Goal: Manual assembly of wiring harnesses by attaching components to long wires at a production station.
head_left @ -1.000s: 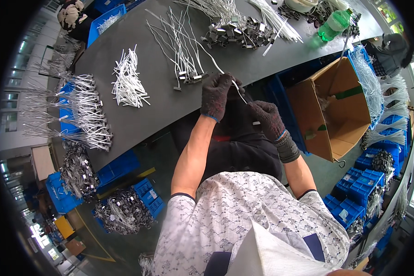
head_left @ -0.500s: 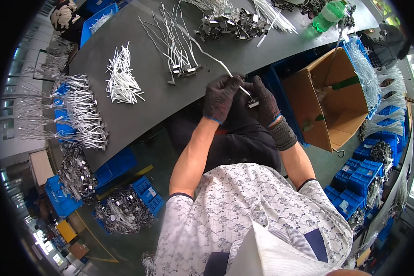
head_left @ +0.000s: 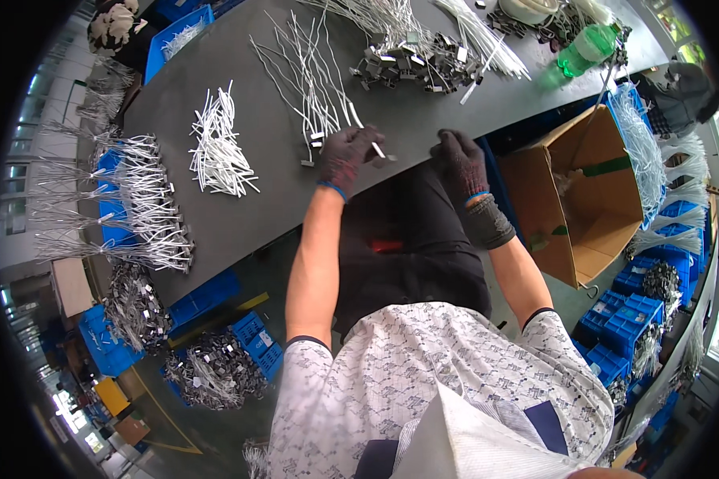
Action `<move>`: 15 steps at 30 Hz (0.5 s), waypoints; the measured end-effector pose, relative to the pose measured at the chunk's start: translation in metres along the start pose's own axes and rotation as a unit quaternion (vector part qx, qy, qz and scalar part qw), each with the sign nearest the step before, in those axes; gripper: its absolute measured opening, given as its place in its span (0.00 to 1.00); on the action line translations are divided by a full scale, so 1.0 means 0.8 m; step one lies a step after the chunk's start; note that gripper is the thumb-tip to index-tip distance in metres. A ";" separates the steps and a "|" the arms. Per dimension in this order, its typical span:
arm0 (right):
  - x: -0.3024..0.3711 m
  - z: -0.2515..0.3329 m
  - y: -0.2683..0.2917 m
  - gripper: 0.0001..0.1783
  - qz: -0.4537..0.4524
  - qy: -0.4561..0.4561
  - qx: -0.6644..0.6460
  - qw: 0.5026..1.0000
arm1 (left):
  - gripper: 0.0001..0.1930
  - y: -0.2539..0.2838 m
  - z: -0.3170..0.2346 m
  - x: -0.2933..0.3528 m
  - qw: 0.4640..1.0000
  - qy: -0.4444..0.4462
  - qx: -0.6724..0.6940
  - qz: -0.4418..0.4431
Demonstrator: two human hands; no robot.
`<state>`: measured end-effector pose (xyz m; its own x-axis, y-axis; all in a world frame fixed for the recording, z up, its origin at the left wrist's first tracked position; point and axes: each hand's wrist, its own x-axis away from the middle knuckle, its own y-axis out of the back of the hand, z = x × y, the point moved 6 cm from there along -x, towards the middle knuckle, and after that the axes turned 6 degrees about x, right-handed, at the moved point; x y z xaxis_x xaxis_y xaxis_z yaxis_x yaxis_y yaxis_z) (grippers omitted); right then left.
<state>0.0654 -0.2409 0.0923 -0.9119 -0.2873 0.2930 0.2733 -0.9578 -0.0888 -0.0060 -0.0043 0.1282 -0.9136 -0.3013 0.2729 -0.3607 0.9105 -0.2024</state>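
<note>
A dark knitted glove covers each hand. My left hand (head_left: 350, 156), at the table's front edge, is closed on a wire in a white sleeve (head_left: 357, 117). A small metal clip (head_left: 387, 159), blurred, shows at the near end of that wire, just right of the fingers. Directly beyond my left hand lies a bunch of thin wires (head_left: 305, 80) with small metal clips at their near ends. My right hand (head_left: 460, 165) hovers apart by the edge, its fingers loosely bent with nothing visible in them.
A pile of short white sleeves (head_left: 221, 148) lies left on the dark table (head_left: 272, 172). Many metal clips (head_left: 415, 62) are heaped at the back, near a green bottle (head_left: 587, 49). An open cardboard box (head_left: 547, 207) stands right; blue crates (head_left: 627, 315) surround the area.
My left hand has moved left and slightly nearer, carrying the sleeved wire and clip toward the bunch. My right hand has come away from the clip, and the hands are now apart.
</note>
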 end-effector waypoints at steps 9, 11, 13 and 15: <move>-0.106 0.116 -0.009 0.30 -0.246 0.333 0.453 0.789 | 0.19 0.152 -0.013 -0.023 0.897 -0.115 -0.368 -0.216; -0.156 0.090 0.003 0.23 -0.128 0.169 0.465 0.860 | 0.18 0.189 0.006 -0.011 0.887 -0.121 -0.371 -0.247; -0.156 0.090 0.002 0.23 -0.131 0.162 0.421 0.883 | 0.17 0.260 0.020 0.020 0.808 -0.113 -0.415 -0.402; -0.136 0.096 0.017 0.24 -0.136 0.181 0.442 0.868 | 0.16 0.301 0.021 0.037 0.776 -0.026 -0.454 -0.438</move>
<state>0.1921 -0.2228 0.1321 -0.9721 -0.1853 -0.1440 0.0151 -0.6618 0.7495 -0.1232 0.2011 0.0722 -0.4084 -0.9060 -0.1113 -0.5875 0.1676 0.7916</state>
